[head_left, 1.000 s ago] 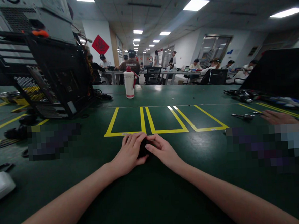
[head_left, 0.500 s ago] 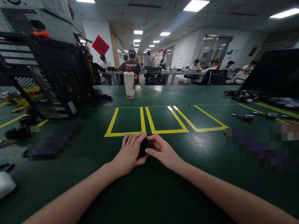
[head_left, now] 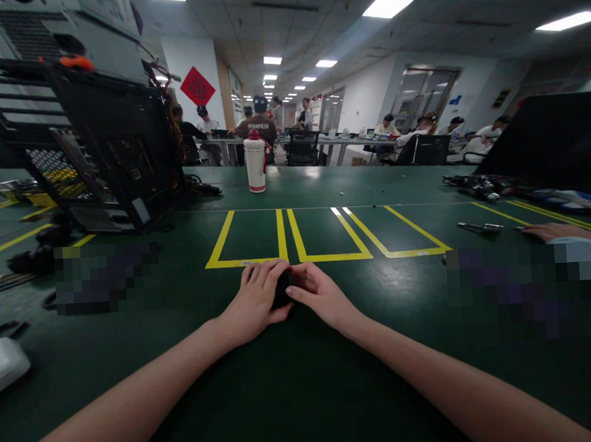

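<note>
Between my hands is a small black rounded object (head_left: 282,290), mostly covered by fingers, so its kind cannot be made out. My left hand (head_left: 257,297) wraps over it from the left, fingers on top and thumb below. From the right, my right hand (head_left: 321,294) holds its side, with thumb and curled fingers against it. Both hands rest low over the dark green table (head_left: 286,395), just in front of the yellow tape outlines (head_left: 328,258).
A black computer case (head_left: 116,152) stands at left, a white tumbler (head_left: 255,163) behind the tape. Dark blurred-out items lie on both sides. A white case (head_left: 4,369) sits near left. At right, another person's hand (head_left: 559,231) is by metal tools (head_left: 479,228); a black panel (head_left: 545,139) stands behind.
My hands keep their hold on the black object with almost no movement. The other person's hand at right has reached farther in, over the metal tools. People in the background have shifted.
</note>
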Demonstrator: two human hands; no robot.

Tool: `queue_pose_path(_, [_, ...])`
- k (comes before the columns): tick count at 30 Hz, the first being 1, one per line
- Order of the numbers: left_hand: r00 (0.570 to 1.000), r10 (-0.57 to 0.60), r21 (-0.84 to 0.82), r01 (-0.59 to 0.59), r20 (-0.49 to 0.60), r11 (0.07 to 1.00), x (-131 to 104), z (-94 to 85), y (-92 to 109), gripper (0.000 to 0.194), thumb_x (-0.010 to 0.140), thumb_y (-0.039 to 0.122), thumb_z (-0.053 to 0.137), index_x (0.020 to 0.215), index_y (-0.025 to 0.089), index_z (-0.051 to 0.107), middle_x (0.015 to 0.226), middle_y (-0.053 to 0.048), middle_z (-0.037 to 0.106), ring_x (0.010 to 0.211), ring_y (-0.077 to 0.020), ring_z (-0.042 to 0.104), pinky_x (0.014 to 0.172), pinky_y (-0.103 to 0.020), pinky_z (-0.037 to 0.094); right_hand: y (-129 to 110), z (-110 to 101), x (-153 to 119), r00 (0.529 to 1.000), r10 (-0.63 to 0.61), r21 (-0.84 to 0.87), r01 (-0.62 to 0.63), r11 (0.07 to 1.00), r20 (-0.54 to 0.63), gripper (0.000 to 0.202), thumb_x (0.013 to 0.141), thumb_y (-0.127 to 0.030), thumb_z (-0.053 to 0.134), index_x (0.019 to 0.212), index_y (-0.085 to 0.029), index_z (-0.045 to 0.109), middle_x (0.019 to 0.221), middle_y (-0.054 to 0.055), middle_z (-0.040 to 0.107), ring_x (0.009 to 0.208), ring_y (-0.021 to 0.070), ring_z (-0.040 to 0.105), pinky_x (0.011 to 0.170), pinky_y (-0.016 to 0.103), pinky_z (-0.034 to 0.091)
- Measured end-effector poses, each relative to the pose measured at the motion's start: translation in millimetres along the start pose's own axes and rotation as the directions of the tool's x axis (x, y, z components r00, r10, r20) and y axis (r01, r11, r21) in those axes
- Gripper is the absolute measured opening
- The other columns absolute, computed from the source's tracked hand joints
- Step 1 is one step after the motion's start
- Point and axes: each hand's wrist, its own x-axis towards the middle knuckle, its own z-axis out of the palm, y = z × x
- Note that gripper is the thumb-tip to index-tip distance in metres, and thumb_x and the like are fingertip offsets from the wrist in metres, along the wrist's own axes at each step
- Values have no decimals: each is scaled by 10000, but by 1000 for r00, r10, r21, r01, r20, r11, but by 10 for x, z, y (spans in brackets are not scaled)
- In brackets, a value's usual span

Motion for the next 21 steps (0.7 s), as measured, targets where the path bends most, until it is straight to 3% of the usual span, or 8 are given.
queue_pose_path(5, [1000,3,23,-3,-24,1000,-2,31,-17,647,724,241,570,1261,189,215,1233,-102,383,1135,-264,357,970,-471,232,-12,25,-35,999,-25,48,24,999,22,311,690,-170,618,949,-235,459,1013,5,531,1014,155,525,915,355,415])
queue_pose_path(10, [1000,2,13,-2,-7,1000,-1,-21,16,622,751,273,556,1262,184,213,1225,-102,390,1121,-252,371,969,-453,250,-5,46,3,997,-58,10,58,998,-45,143,756,-250,550,885,-223,494,952,2,553,969,147,542,893,344,420])
queue_pose_path(14, [1000,-2,5,2,26,1000,2,-78,51,605,765,275,544,1261,174,212,1232,-110,385,1136,-249,363,979,-453,244,-6,19,25,997,4,-6,-4,1000,-75,242,742,-264,567,968,-218,491,1017,25,548,985,155,530,900,360,415])
queue_pose_path(21, [1000,2,3,-2,31,1000,6,-108,66,602,767,267,537,1262,201,201,1238,-112,385,1141,-266,369,965,-487,244,-93,-26,-27,996,23,76,-30,997,88,301,712,-185,597,980,-228,467,1020,5,531,1025,163,520,901,369,433])
